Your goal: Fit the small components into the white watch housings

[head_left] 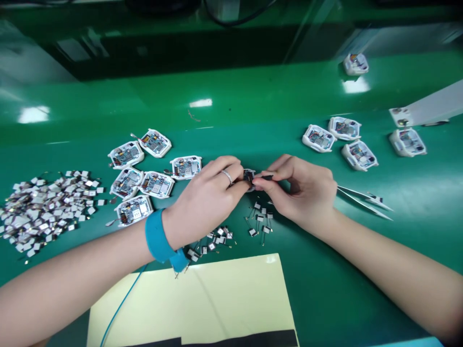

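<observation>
Circuit-filled casings (157, 185), heaped components (50, 207) and tweezers (356, 193) show an electronics assembly workshop.

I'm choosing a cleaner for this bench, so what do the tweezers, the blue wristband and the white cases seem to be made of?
The tweezers look like polished metal, from their bright, silvery shine.
The blue wristband looks matte and bends softly; fabric or rubber, I can't tell.
The white cases are probably hard plastic, judging by their smooth, molded look.
</observation>
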`<state>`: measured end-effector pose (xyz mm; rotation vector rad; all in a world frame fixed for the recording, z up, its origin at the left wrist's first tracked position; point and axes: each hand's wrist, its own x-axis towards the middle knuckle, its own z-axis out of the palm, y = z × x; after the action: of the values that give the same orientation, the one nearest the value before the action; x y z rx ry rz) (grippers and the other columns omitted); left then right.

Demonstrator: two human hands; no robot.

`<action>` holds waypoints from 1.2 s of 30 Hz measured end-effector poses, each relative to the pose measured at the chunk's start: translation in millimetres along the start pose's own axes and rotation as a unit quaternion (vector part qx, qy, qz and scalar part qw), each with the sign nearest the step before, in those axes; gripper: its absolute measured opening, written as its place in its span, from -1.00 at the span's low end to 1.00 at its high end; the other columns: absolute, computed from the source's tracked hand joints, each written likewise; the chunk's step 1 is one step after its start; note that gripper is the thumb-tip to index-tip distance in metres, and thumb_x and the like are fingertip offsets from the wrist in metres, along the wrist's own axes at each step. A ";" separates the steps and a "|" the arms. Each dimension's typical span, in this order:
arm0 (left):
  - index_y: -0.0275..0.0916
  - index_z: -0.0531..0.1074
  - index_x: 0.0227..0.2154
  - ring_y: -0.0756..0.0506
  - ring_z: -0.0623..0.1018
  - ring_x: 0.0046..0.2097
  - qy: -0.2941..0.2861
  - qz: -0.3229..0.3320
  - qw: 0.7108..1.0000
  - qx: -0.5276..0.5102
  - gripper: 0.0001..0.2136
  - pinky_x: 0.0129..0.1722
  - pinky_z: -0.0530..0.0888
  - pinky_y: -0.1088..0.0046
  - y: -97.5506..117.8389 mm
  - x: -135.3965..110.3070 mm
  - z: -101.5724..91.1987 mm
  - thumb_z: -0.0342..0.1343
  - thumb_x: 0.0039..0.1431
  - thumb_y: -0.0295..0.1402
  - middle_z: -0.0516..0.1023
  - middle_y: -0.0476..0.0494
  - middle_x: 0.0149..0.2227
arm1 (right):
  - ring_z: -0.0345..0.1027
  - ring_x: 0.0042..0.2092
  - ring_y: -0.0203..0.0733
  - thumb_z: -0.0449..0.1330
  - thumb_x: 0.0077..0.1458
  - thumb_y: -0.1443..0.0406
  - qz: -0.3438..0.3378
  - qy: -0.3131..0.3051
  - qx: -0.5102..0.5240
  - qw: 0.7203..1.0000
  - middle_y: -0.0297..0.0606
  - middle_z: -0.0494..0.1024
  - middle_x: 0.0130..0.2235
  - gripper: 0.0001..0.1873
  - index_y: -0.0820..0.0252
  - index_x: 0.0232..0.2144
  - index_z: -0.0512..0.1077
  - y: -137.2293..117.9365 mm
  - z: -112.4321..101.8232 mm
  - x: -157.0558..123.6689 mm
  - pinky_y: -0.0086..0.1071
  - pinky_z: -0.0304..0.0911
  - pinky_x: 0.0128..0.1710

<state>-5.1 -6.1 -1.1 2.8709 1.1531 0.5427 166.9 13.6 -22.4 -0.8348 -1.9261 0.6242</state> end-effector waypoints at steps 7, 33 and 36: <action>-0.40 0.21 0.02 -0.10 0.45 -0.30 -0.117 -0.078 0.990 -0.005 -0.65 -0.29 0.46 0.38 12.7 -1.6 -24.7 -0.08 0.14 -0.54 0.43 -0.21 -0.25 | 0.30 -0.40 -0.29 0.01 0.12 0.42 0.058 0.015 0.070 0.996 -0.32 0.33 -0.43 -0.91 0.15 -0.39 0.17 -7.0 -26.6 15.7 -0.36 0.27 -0.42; -0.46 -0.03 0.11 -0.22 0.40 -0.03 -0.070 -0.144 0.960 -0.231 -0.34 -0.10 0.42 0.21 3.0 -2.2 -3.0 0.12 -0.07 -0.52 0.40 -0.36 -0.07 | 0.30 -0.40 -0.19 0.02 0.07 0.48 -0.110 -0.235 -0.314 0.914 -0.17 0.38 -0.45 -0.86 0.37 -0.44 0.38 -28.3 -8.9 9.8 -0.32 0.35 -0.42; -0.43 -0.01 0.11 -0.20 0.44 -0.06 -0.058 -0.153 0.952 -0.258 -0.38 -0.12 0.43 0.22 0.9 -0.8 -2.7 0.09 -0.02 -0.52 0.41 -0.35 -0.07 | 0.29 -0.39 -0.18 0.03 0.06 0.49 -0.131 -0.212 -0.316 0.916 -0.16 0.40 -0.43 -0.87 0.39 -0.40 0.39 -30.0 -10.6 11.1 -0.32 0.33 -0.40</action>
<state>-5.9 -7.6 1.4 2.2055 1.1906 0.5529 163.5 3.7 9.6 -0.8454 -2.6487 -0.0080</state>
